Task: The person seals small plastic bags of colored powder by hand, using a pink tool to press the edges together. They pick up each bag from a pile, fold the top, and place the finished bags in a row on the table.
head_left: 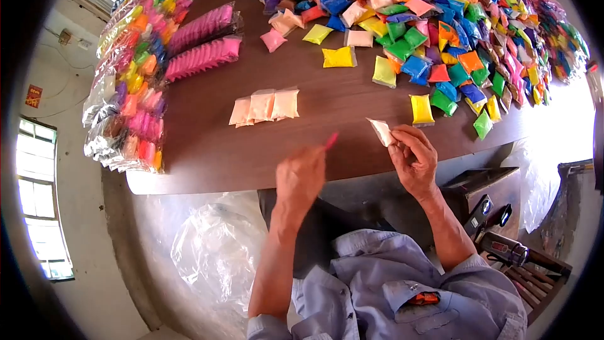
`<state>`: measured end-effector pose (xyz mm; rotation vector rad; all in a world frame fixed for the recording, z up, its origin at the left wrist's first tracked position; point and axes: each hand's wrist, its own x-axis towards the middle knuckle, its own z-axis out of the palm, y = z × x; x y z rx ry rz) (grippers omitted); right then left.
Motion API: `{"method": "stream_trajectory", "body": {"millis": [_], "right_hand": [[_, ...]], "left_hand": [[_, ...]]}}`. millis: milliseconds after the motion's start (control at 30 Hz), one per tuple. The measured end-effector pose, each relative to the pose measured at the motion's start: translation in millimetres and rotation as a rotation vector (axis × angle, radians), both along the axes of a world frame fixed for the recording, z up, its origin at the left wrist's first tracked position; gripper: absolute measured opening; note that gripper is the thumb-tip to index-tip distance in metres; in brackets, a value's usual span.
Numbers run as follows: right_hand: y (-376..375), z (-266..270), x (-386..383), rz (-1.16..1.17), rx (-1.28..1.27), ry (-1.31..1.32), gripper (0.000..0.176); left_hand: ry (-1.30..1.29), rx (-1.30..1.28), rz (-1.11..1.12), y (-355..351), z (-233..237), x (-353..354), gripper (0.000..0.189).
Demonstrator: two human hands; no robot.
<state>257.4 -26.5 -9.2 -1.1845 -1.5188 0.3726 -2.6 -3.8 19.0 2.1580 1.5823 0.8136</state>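
My right hand pinches a small pale peach packet by its side, above the front of the brown table. Closed and slightly blurred, my left hand is over the table's front edge. A small bright pink pointed thing sticks out from its fingers; its kind cannot be made out. Beyond my left hand, a short overlapping row of pale peach packets lies on the table. A yellow packet lies just past my right hand.
A large heap of multicoloured packets covers the back and right of the table. Two rows of pink packets lie left, beside stacked bagged packets. Clear plastic sheeting is below; a wooden chair stands at right.
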Motion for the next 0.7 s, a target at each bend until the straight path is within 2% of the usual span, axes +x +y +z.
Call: {"method": "stream_trajectory", "body": {"millis": [33, 67, 133, 233, 267, 367, 467, 500, 533, 600, 667, 700], "right_hand": [[0, -2, 1, -0.007, 0.013, -0.025, 0.027], [1, -2, 0, -0.007, 0.014, -0.025, 0.027], [1, -1, -1, -0.005, -0.076, 0.072, 0.027], [1, -7, 0, -0.029, -0.149, 0.152, 0.027], [0, -6, 0, -0.026, -0.153, 0.151, 0.027], [1, -1, 0, 0.008, -0.085, 0.074, 0.027], [0, 3, -6, 0.027, -0.094, 0.049, 0.027], [0, 4, -7, 0.038, -0.097, 0.070, 0.027], [0, 4, -6, 0.047, -0.100, 0.090, 0.027], [3, 1, -6, 0.066, -0.055, 0.018, 0.027], [3, 0, -5, 0.084, -0.007, -0.056, 0.027], [2, 1, -6, 0.109, 0.023, -0.157, 0.027]], "left_hand": [[0.062, -0.087, -0.098, -9, 0, 5, 0.007], [0.080, -0.045, -0.171, -22, -7, 12, 0.006], [-0.027, -0.074, -0.304, -44, 8, 24, 0.007], [-0.049, 0.005, -0.236, -43, 14, 20, 0.007], [-0.090, -0.113, -0.120, -38, 14, 12, 0.007], [-0.176, -0.116, 0.089, -26, 22, -6, 0.010], [-0.044, -0.015, 0.073, -32, 11, -9, 0.010], [0.047, -0.092, 0.018, -44, 8, -5, 0.006], [0.100, -0.096, -0.141, -54, 7, 1, 0.006], [0.045, -0.169, -0.274, -73, 11, 16, 0.009], [-0.025, -0.118, -0.258, -72, 13, 19, 0.006], [-0.120, -0.127, -0.144, -67, 15, 15, 0.007]]}}
